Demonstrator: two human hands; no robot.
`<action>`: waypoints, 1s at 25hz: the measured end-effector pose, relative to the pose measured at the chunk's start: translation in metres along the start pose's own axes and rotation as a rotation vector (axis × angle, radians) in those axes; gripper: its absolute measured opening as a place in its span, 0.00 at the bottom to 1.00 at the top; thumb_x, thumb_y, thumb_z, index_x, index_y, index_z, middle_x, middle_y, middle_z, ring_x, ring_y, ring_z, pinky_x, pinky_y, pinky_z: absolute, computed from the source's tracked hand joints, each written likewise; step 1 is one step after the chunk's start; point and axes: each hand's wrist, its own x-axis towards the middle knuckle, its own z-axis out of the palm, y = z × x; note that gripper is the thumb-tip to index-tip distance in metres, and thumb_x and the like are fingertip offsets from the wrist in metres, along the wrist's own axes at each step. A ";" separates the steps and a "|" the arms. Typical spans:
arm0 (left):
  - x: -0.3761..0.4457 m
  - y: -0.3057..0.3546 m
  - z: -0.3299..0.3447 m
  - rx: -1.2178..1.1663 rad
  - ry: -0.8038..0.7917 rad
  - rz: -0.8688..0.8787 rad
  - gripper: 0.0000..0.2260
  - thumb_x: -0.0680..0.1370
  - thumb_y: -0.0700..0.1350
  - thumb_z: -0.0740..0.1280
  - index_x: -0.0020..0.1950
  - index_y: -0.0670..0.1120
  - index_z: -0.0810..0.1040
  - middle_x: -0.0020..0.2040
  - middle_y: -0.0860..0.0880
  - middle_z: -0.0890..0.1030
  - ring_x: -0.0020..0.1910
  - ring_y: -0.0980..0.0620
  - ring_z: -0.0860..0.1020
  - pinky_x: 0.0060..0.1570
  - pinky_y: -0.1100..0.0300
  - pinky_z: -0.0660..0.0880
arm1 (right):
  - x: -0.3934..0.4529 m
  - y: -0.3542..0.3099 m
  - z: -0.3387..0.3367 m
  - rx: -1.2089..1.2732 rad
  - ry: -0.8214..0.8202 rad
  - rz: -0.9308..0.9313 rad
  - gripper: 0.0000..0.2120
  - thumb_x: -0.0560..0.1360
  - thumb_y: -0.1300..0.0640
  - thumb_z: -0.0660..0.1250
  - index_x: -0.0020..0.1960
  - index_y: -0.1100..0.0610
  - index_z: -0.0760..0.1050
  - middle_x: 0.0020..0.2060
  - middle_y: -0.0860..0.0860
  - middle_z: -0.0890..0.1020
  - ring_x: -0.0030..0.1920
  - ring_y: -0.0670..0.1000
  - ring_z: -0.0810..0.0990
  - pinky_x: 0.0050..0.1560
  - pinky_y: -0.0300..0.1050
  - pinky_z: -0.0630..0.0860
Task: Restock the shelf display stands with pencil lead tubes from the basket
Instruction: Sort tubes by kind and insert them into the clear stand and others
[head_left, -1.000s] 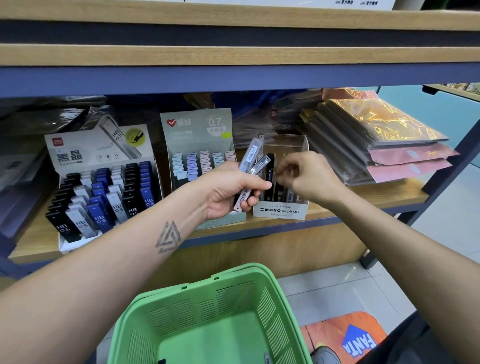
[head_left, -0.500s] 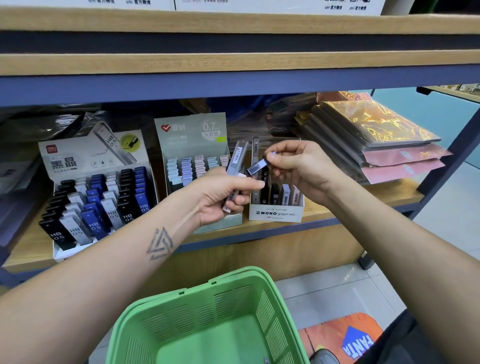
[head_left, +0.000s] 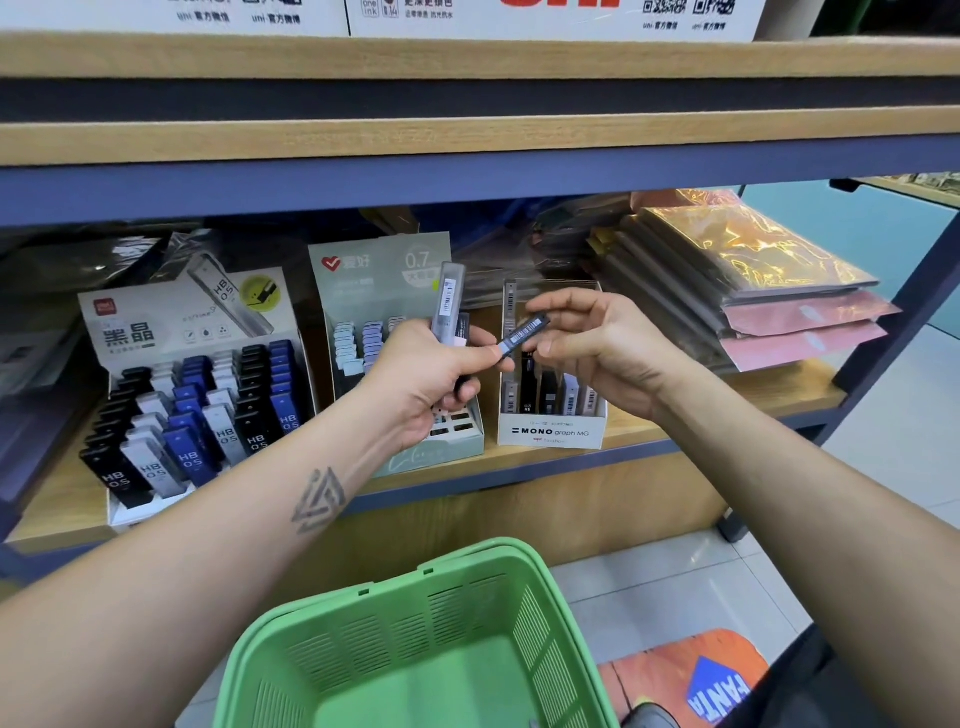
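Observation:
My left hand (head_left: 426, 382) grips a bunch of grey pencil lead tubes (head_left: 449, 304) that stick up from the fist. A dark lead tube (head_left: 524, 335) lies slanted between both hands, its upper end pinched by my right hand (head_left: 597, 345). Both hands hover in front of the white MONO graph MG display stand (head_left: 550, 431), which holds several tubes upright. Left of it stands a pale green 0.7 stand (head_left: 379, 280), partly hidden by my left hand. A white HB 0.5 stand (head_left: 197, 410) full of black, blue and grey tubes sits further left. The green basket (head_left: 415, 649) is below.
Stacked plastic-wrapped gold and pink packs (head_left: 753, 291) lie on the wooden shelf (head_left: 727, 400) at the right. A shelf board (head_left: 467, 140) hangs low above the stands. Tiled floor and an orange mat (head_left: 691, 675) lie beside the basket.
My right hand came up out of the MONO stand and now pinches a dark tube drawn from the bunch in my left hand. The left hand rose slightly.

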 end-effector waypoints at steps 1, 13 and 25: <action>0.000 -0.001 0.001 0.014 0.013 0.009 0.05 0.77 0.34 0.70 0.50 0.39 0.76 0.45 0.36 0.85 0.22 0.54 0.68 0.19 0.67 0.60 | 0.000 0.000 0.000 0.005 0.003 -0.004 0.20 0.72 0.77 0.68 0.61 0.65 0.78 0.49 0.62 0.85 0.48 0.55 0.85 0.52 0.49 0.81; 0.009 0.003 0.013 0.117 0.116 0.113 0.06 0.76 0.37 0.72 0.51 0.41 0.77 0.42 0.38 0.85 0.23 0.53 0.69 0.20 0.66 0.62 | -0.003 -0.010 -0.002 -0.370 0.033 -0.037 0.07 0.70 0.66 0.77 0.47 0.62 0.83 0.42 0.58 0.85 0.44 0.55 0.85 0.50 0.50 0.82; 0.016 0.019 0.020 -0.145 -0.030 -0.101 0.08 0.76 0.40 0.73 0.46 0.41 0.74 0.33 0.44 0.75 0.24 0.54 0.68 0.18 0.67 0.59 | 0.017 -0.027 -0.018 -0.606 0.407 -0.236 0.13 0.74 0.62 0.74 0.58 0.56 0.82 0.42 0.51 0.85 0.44 0.50 0.85 0.50 0.53 0.84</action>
